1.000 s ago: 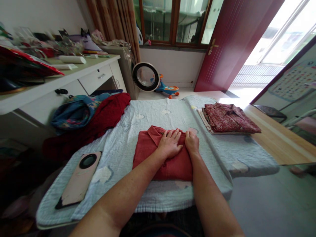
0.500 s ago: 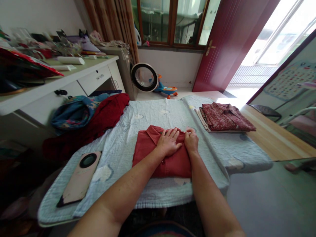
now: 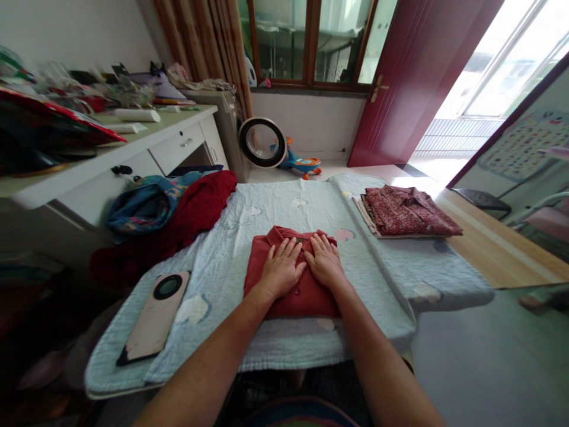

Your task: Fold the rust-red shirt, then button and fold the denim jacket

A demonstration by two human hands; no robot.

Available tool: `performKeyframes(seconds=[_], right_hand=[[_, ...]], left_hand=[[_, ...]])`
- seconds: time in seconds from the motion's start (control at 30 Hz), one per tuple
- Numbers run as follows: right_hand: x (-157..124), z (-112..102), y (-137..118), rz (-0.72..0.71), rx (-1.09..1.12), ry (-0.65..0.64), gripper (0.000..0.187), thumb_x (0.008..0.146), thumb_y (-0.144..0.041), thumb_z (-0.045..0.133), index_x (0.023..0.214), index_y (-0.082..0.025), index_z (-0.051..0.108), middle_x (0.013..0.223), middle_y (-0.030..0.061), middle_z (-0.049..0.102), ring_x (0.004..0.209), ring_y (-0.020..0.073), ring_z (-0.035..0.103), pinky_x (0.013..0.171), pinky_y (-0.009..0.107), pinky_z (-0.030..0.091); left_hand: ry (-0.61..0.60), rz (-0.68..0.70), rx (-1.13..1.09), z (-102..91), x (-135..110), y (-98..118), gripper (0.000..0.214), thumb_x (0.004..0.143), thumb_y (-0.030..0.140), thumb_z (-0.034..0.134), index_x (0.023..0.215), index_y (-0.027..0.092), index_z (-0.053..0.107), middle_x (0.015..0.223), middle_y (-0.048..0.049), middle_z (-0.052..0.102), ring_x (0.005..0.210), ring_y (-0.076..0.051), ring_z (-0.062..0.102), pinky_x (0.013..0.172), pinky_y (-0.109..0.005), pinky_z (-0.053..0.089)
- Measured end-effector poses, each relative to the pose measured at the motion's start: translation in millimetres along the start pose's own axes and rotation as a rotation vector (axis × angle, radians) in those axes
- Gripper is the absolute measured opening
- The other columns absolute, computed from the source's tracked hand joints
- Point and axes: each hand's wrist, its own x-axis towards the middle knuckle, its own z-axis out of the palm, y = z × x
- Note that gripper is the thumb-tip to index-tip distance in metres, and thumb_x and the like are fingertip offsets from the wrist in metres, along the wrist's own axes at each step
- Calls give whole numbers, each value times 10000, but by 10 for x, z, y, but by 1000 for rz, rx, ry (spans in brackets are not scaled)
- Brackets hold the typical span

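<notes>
A folded red collared shirt (image 3: 311,301) lies flat on the light blue cloth (image 3: 284,207) that covers the table, its collar toward the far side. My left hand (image 3: 283,268) rests flat on the shirt's left half, fingers stretched toward the collar. On the right half, my right hand (image 3: 325,261) also lies flat, fingers spread just below the collar's right side. Nothing is gripped by either hand. Part of the shirt's front is hidden under my palms and forearms.
A phone (image 3: 155,317) lies at the table's left. Behind it are a crumpled dark red garment (image 3: 200,204) and a blue patterned cloth (image 3: 137,204). A stack of folded clothes with a patterned shirt (image 3: 411,210) sits at the right. An open washer door (image 3: 262,142) stands beyond.
My right hand has let go of the shirt's right collar edge and now lies flat on the shirt. My left hand has shifted left across it.
</notes>
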Motion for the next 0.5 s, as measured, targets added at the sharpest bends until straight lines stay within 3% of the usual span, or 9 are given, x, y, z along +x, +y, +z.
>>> performKeyframes(seconds=[0.1, 0.23, 0.33, 0.43, 0.5], right_hand=[[-34, 51, -18, 46, -110, -105, 617, 960, -458, 387, 1492, -147, 360, 1600, 73, 254, 1489, 225, 154, 1191, 443, 94], [-46, -5, 14, 42, -136, -111, 646, 957, -489, 398, 1502, -149, 335, 1606, 76, 235, 1488, 216, 151, 1190, 435, 81], [18, -108, 1, 12, -92, -76, 530, 964, -456, 398, 1398, -166, 486, 1542, 97, 384, 1447, 230, 269, 1160, 422, 177], [209, -219, -66, -7, -77, -28, 390, 990, -337, 338, 1171, -179, 644, 1293, 115, 630, 1269, 205, 499, 1060, 339, 317], [397, -258, -125, -16, -130, -49, 379, 989, -273, 322, 1127, -173, 660, 1188, 127, 677, 1171, 194, 564, 1011, 313, 350]], left_hand=[[31, -5, 11, 71, -29, -15, 565, 966, 461, 391, 1492, 259, 352, 1587, -58, 304, 1463, -232, 269, 1182, -511, 226], [116, -17, -1, 63, -50, -26, 668, 934, 447, 477, 1520, 195, 280, 1617, -125, 197, 1480, -255, 217, 1172, -486, 252], [160, -44, 2, 25, -98, -18, 703, 917, 442, 505, 1508, 129, 288, 1615, -174, 170, 1489, -277, 181, 1167, -477, 261], [130, -37, 21, 17, -149, -3, 618, 951, 440, 427, 1481, 132, 346, 1584, -146, 287, 1468, -254, 246, 1183, -466, 240], [101, -32, 32, 27, -167, 3, 597, 966, 449, 382, 1484, 154, 347, 1578, -119, 313, 1459, -242, 269, 1191, -464, 226]])
